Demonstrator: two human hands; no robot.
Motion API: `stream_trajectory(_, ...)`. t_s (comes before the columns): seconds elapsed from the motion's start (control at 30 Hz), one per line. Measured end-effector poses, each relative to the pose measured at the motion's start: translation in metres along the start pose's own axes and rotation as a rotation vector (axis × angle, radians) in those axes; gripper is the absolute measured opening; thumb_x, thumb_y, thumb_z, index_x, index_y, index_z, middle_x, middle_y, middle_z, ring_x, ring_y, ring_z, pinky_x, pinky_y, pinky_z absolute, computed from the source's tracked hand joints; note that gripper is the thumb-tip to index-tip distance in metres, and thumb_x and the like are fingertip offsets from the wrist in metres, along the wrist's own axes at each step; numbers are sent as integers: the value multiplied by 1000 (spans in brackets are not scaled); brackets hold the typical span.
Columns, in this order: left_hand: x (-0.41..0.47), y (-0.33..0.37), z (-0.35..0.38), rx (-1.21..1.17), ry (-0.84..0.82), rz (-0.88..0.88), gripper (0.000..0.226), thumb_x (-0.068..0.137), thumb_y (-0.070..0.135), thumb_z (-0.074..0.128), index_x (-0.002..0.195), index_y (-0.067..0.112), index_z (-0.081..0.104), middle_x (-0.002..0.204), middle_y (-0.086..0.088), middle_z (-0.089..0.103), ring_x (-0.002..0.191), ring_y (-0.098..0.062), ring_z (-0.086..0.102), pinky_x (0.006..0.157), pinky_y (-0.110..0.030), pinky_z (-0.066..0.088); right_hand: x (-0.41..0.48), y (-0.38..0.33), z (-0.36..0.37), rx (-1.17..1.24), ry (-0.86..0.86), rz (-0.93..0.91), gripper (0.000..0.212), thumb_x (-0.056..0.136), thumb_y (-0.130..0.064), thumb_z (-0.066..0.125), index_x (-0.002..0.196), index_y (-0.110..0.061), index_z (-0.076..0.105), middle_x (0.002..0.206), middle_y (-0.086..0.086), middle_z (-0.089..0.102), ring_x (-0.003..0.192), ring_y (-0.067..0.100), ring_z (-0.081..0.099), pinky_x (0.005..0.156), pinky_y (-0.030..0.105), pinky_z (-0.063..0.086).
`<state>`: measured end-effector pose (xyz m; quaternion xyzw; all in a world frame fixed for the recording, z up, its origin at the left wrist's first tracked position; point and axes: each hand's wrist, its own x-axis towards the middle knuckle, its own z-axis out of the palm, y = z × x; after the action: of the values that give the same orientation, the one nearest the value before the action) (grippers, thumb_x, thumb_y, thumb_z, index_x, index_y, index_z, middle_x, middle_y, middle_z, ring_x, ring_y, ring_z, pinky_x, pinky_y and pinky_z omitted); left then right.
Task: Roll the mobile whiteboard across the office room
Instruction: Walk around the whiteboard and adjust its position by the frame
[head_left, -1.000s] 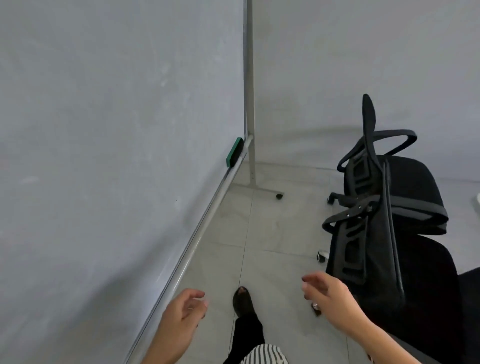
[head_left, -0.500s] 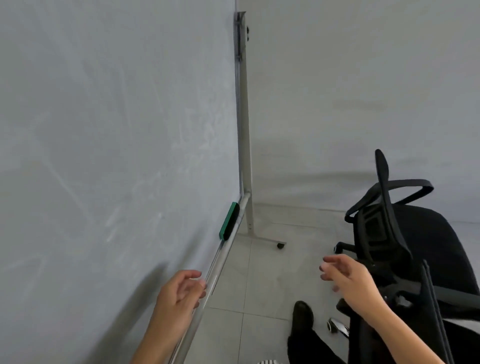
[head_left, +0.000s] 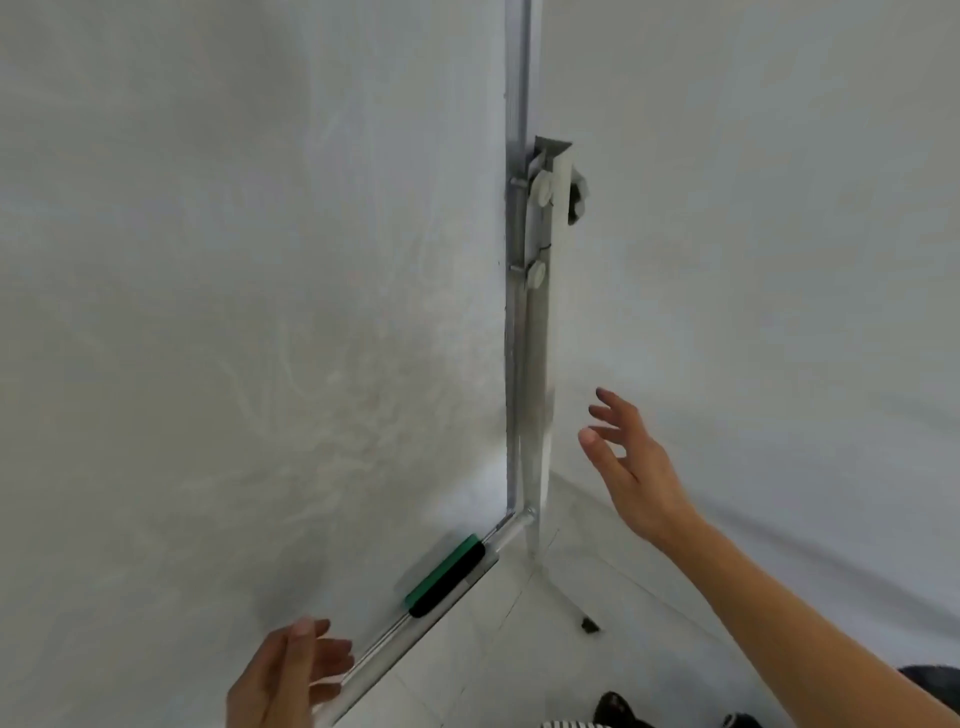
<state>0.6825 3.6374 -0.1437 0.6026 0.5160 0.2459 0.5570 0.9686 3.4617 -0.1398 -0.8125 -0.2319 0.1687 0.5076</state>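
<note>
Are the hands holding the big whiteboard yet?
No. The right hand is open beside the stand post; the left hand is open by the tray. Nothing is held.

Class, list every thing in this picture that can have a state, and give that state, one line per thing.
Whiteboard: upright, wiped, faint smears, not held.
Eraser: lying on the tray, against the board.
Tray: level, carrying the eraser.
Side post: upright, ungripped.
Left hand: open, empty, near the tray.
Right hand: open, empty, fingers spread, reaching toward the post, apart from it.
Caster: on the floor.
</note>
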Motion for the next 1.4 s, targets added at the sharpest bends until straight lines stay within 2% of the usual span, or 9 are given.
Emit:
stream_trajectory(0.1,-12,11,34,-8,72,3,28,97,11,46,80,0,65,56,-3,73,53,-27,69,40,-21,51,48,-28,-1,-71,-191,-216,56,94,-59,28,141,-30,28,129,-12,56,110,3,56,90,25,45)
stream_trajectory(0.23,-16,34,67,21,114,46,22,95,10,50,83,4,67,68,-5,76,72,-37,69,55,-33,54,87,-38,12,-164,-226,-340,10,99,-40,32,104,-32,34,64,-14,48,55,4,49,55,22,34)
stream_trajectory(0.5,22,114,87,187,113,296,24,84,50,52,88,30,65,87,14,73,79,-5,70,75,-32,54,164,-61,57,-176,-413,-454,35,100,-31,41,129,-12,38,84,-16,55,71,5,55,68,25,44)
stream_trajectory(0.63,69,164,91,232,168,433,14,82,48,51,88,39,60,83,10,72,84,-4,67,73,-18,53,214,-75,87,-265,-517,-431,36,98,-32,47,125,-9,39,108,12,64,94,30,63,84,45,53)
stream_trajectory(0.73,104,198,93,297,201,562,14,87,40,54,97,32,59,90,17,66,87,2,62,66,-7,48,243,-90,112,-313,-561,-426,45,97,-31,50,133,-8,36,117,14,62,102,31,61,88,39,50)
stream_trajectory(0.87,143,230,85,485,367,814,23,91,30,58,107,15,62,102,5,63,87,-8,61,70,-19,49,273,-109,150,-321,-594,-436,45,96,-30,51,133,-9,36,121,13,61,106,32,60,89,38,49)
stream_trajectory(1.0,185,227,66,772,674,996,28,87,21,62,109,5,65,129,-21,57,124,-36,51,94,-42,47,300,-127,188,-286,-619,-441,43,96,-30,52,131,-10,37,119,12,62,106,31,60,90,38,49)
stream_trajectory(1.2,245,203,17,936,941,740,56,87,32,63,135,9,48,152,-31,28,144,-46,20,109,-61,28,346,-152,242,-261,-709,-506,44,96,-31,52,132,-12,37,121,10,60,107,28,59,93,41,49)
stream_trajectory(1.4,298,196,-35,961,1104,435,90,80,47,70,149,12,24,157,-31,9,147,-45,6,115,-60,16,398,-181,301,-214,-886,-547,40,94,-24,56,128,-12,38,111,9,64,96,25,63,84,34,50)
